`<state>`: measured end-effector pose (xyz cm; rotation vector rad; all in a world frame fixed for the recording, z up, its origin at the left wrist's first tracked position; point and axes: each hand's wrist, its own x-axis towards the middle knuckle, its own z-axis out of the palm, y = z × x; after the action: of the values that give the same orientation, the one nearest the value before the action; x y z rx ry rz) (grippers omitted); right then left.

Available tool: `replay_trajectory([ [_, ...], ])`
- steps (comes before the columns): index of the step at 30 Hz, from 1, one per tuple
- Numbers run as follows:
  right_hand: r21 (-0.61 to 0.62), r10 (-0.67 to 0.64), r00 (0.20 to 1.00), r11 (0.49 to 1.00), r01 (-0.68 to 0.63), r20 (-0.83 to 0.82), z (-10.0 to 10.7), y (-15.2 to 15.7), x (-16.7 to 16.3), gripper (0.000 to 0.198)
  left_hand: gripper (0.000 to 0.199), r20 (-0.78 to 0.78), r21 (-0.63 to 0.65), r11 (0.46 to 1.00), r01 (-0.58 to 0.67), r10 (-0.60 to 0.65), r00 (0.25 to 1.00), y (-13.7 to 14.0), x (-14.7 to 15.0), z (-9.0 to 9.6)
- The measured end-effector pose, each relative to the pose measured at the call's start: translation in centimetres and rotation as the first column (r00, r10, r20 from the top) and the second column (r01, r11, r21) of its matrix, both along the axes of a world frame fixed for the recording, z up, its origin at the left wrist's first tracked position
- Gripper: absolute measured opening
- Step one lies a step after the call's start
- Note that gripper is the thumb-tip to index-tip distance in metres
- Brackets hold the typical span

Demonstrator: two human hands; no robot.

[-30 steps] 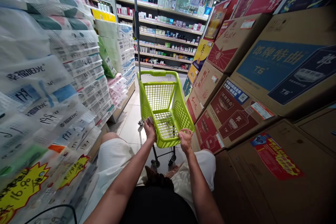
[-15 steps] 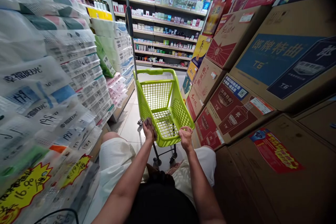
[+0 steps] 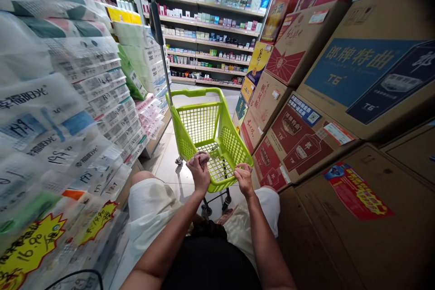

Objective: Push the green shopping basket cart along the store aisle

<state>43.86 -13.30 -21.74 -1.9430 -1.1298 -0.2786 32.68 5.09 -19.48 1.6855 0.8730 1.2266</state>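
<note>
A lime-green shopping cart (image 3: 200,92) with a lattice basket stands between my knees, its near rim towards me. My left hand (image 3: 201,176) is closed at the near left corner of the basket. Bunched in its fingers is a small greyish-pink piece that looks like a cloth (image 3: 204,156), lying against the rim. At the near right corner my right hand (image 3: 244,179) grips the rim, fingers curled over it. Through the lattice the basket floor shows light.
Stacked packs of tissue paper (image 3: 81,50) line the left side. Large cartons (image 3: 367,63) rise close on the right. Shelves of small boxed goods (image 3: 210,22) stand beyond the cart, and a dark pole (image 3: 156,22) rises at its left.
My left hand has turned and moved right along the basket's near left edge with the cloth. The cart has shifted and tilted slightly; my right hand stays on the rim.
</note>
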Motion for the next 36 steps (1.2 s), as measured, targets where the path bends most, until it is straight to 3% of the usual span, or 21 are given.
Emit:
replay_trajectory([
  [4, -0.03, 0.0, 1.0, 1.0, -0.001, -0.02, 0.4, -0.2, -0.1, 0.043, 0.012, 0.02, -0.103, 0.991, -0.089, 0.092, 0.996, 5.1, 2.2, 2.2],
  [7, -0.007, -0.006, 1.0, 1.0, 0.006, -0.028, 0.2, 0.2, -0.1, 0.043, 0.013, -0.025, -0.099, 0.994, -0.037, 0.034, 0.999, 6.8, 2.2, 3.2],
  [13, 0.04, -0.039, 0.999, 0.998, 0.04, -0.03, -0.6, 0.6, 0.1, 0.043, 0.017, -0.057, -0.045, 0.983, 0.178, -0.18, 0.982, -0.8, -2.7, -0.9],
  [15, 0.039, -0.031, 0.999, 0.999, 0.032, -0.025, -0.6, 0.5, 0.2, 0.043, 0.019, -0.081, -0.061, 0.977, 0.205, -0.21, 0.974, -1.0, -2.9, -1.0],
  [21, 0.018, -0.044, 0.999, 0.999, 0.044, -0.002, -0.4, 1.0, 0.3, 0.04, 0.015, -0.062, -0.149, 0.982, 0.116, -0.127, 0.99, 7.8, 1.9, 4.0],
  [23, 0.025, -0.049, 0.999, 0.998, 0.049, 0.013, -0.5, 1.4, 0.1, 0.039, 0.015, -0.074, -0.163, 0.981, 0.106, -0.12, 0.99, 8.7, 2.5, 4.7],
  [25, 0.035, -0.06, 0.998, 0.998, 0.059, 0.025, -0.6, 1.8, -0.1, 0.039, 0.016, -0.097, -0.187, 0.976, 0.109, -0.129, 0.987, 7.1, 1.7, 3.9],
  [31, 0.024, -0.091, 0.995, 0.996, 0.09, 0.035, -0.5, 1.9, -0.1, 0.04, 0.022, -0.035, -0.159, 0.952, 0.26, -0.269, 0.963, -1.2, -3.1, -1.4],
  [33, 0.023, -0.086, 0.996, 0.996, 0.085, 0.039, -0.5, 1.8, 0.1, 0.04, 0.021, -0.053, -0.13, 0.943, 0.305, -0.314, 0.948, -1.2, -3.3, -1.5],
  [36, 0.017, -0.089, 0.995, 0.996, 0.088, 0.044, -0.5, 1.6, 0.3, 0.041, 0.02, -0.1, -0.151, 0.956, 0.251, -0.267, 0.959, 1.9, -1.6, 0.5],
])
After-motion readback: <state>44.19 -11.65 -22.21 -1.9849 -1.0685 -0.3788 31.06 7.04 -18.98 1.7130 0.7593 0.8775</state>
